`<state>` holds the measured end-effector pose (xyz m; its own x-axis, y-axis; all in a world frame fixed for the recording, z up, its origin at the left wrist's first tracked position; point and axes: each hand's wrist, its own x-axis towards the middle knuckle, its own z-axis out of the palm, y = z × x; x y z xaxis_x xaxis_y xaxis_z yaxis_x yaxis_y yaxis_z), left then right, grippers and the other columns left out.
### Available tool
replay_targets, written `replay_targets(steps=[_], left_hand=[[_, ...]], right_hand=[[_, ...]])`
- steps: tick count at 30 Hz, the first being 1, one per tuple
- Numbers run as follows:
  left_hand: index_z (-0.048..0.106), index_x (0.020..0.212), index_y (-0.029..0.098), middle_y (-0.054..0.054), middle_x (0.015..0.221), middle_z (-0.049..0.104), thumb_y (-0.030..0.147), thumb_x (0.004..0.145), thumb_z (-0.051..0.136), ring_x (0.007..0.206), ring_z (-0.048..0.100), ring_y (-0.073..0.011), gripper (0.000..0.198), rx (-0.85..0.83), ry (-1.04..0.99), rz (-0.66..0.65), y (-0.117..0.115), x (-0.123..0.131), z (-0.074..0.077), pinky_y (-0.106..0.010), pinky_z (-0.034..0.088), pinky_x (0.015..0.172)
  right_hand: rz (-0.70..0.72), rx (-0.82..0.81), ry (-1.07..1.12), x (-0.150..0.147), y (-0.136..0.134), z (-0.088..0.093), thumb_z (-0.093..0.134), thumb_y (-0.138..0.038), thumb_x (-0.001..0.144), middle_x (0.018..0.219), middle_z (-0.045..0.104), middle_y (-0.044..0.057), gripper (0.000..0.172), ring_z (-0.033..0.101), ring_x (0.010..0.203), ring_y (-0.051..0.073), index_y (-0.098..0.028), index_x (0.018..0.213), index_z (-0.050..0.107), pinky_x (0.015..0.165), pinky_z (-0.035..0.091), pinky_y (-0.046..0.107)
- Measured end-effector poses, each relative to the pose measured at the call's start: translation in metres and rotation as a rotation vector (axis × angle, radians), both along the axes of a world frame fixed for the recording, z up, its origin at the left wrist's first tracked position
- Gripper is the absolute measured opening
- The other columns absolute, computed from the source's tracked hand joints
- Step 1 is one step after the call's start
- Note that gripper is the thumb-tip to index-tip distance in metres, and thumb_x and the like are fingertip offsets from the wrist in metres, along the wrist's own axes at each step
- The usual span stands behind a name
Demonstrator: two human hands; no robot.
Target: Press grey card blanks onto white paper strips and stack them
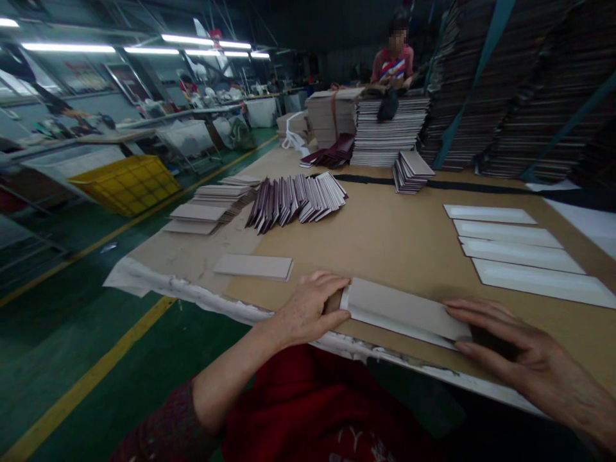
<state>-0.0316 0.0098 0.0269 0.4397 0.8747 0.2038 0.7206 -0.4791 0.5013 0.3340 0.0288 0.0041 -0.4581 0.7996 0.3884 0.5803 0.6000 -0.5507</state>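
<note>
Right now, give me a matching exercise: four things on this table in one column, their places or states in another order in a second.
Things:
1. grey board strip
2. single grey card
3. fanned maroon-edged pieces
4. white strips

Places or states:
A. laid out in a row of four, on the right
B. held at both ends by the left hand and right hand
C. spread leaning in a line, mid-table
D. flat and alone near the left edge

Pairs: 1-B, 2-D, 3-C, 4-A

Factory packing floor, tall stacks of flat board (pixel 510 77), long work table (pixel 385 237), yellow crate (pixel 126 183), fluorescent strip lights (pixel 187 40)
</note>
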Motion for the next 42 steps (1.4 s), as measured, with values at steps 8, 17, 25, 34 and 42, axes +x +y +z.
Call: replay_targets(steps=[8,17,25,34,42], left_hand=[[0.054,0.136,0.021,-0.011,0.134,0.064,0.038,0.088,0.073,0.127,0.052,-0.0302,0.054,0.005,-0.032,-0.007,0.0,-0.004,-0.006,-0.052,0.039,0.109],[0.055,0.135,0.021,-0.01,0.131,0.065,0.038,0.094,0.064,0.125,0.054,-0.0289,0.045,0.023,-0.084,-0.037,-0.001,-0.004,-0.007,-0.052,0.041,0.107],[0.056,0.133,0.021,-0.01,0.13,0.065,0.035,0.094,0.064,0.124,0.054,-0.0286,0.043,0.043,-0.059,-0.028,0.001,-0.004,-0.009,-0.051,0.041,0.107],[0.055,0.133,0.022,-0.009,0.13,0.066,0.034,0.094,0.064,0.124,0.054,-0.0281,0.042,0.054,-0.058,-0.032,0.001,-0.003,-0.01,-0.051,0.042,0.106],[0.063,0.125,0.023,-0.007,0.132,0.065,0.033,0.095,0.063,0.126,0.053,-0.0279,0.032,0.042,-0.009,-0.022,0.0,-0.003,-0.007,-0.051,0.04,0.106]], right_hand=[[0.04,0.031,-0.048,-0.003,0.001,-0.004,0.059,-0.06,0.095,0.127,0.07,0.001,0.038,0.063,0.121,0.027,-0.036,0.122,0.07,0.097,0.059,0.051],[0.048,0.029,-0.049,-0.006,0.003,-0.005,0.059,-0.059,0.094,0.127,0.069,0.0,0.037,0.063,0.121,0.028,-0.038,0.123,0.068,0.097,0.058,0.054],[0.074,0.005,-0.037,-0.007,0.004,-0.004,0.061,-0.055,0.094,0.127,0.069,0.0,0.033,0.063,0.119,0.028,-0.039,0.123,0.068,0.093,0.061,0.053],[0.099,0.071,-0.065,-0.011,0.007,0.0,0.058,-0.056,0.096,0.124,0.07,0.003,0.033,0.066,0.114,0.029,-0.036,0.121,0.068,0.089,0.063,0.053],[0.109,0.036,-0.068,-0.01,0.007,-0.002,0.059,-0.053,0.097,0.126,0.069,0.003,0.031,0.064,0.118,0.028,-0.036,0.122,0.068,0.093,0.061,0.053]])
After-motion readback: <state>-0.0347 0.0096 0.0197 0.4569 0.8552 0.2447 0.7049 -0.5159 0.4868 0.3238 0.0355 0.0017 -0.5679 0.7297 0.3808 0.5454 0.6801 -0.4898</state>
